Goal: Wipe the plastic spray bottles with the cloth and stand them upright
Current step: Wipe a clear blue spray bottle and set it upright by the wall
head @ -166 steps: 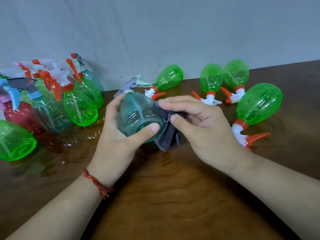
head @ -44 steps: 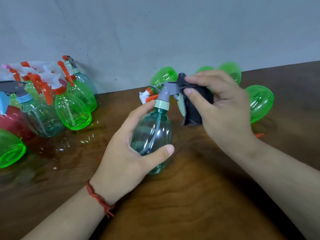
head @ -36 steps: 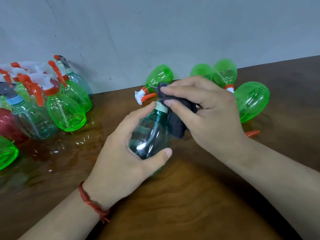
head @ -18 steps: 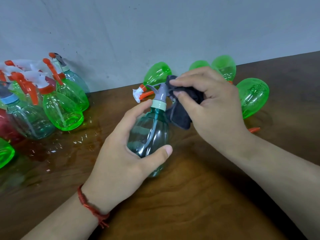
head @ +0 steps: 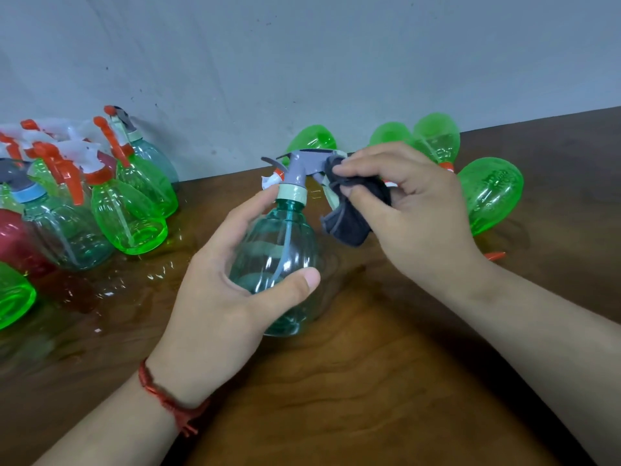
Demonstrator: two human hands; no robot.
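So our left hand (head: 215, 297) is wrapped round the teal bottle (head: 279, 250), thumb in front, fingers behind. The bottle is upright with its base on the table (head: 336, 398), pretty much dead centre. Our right hand (head: 420, 213) sits at 3 o'clock from the bottle's neck, pinching the dark cloth (head: 353, 220) between thumb and fingers and pressing it on the right end of the grey sprayer (head: 299, 166). The upright bunch (head: 127, 213) is over at 9 to 10 o'clock, well apart from both hands. Four green ones (head: 490, 193) lie on their sides around 1 o'clock, behind the right hand.
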